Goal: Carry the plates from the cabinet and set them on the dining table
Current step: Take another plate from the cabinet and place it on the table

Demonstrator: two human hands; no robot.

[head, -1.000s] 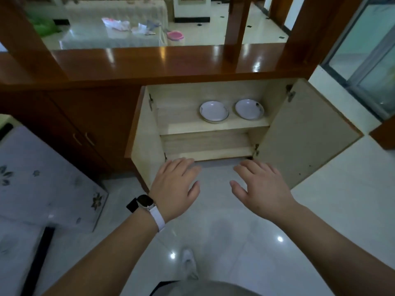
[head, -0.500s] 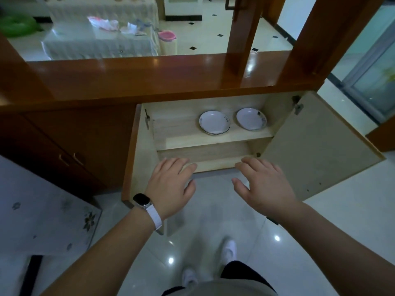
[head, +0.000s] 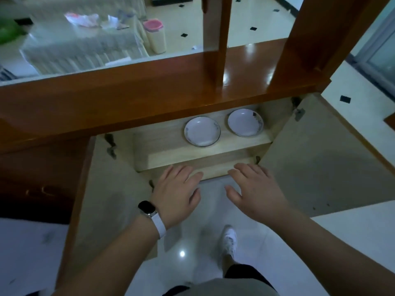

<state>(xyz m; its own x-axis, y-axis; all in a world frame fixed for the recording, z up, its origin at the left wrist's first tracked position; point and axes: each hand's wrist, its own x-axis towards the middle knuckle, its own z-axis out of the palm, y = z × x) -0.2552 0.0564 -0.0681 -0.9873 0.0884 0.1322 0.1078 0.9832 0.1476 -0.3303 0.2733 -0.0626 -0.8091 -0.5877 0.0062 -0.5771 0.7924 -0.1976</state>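
Two white plates lie side by side on the upper shelf (head: 171, 144) of the open wooden cabinet: the left plate (head: 202, 131) and the right plate (head: 245, 122). My left hand (head: 177, 194), with a watch on its wrist, hovers palm down in front of the lower shelf, fingers straight and empty. My right hand (head: 254, 192) hovers beside it, also flat and holding nothing. Both hands are below and in front of the plates, apart from them.
Both cabinet doors stand wide open, the left door (head: 100, 201) and the right door (head: 324, 159). A glossy wooden counter (head: 149, 86) overhangs the shelf. Beyond it stands a cloth-covered table (head: 81, 45) with small items. My white shoe (head: 228, 240) is on the shiny tiled floor.
I have stepped closer to the cabinet and look more steeply down. Both hands have moved forward to the lower shelf's front edge, still flat and empty.
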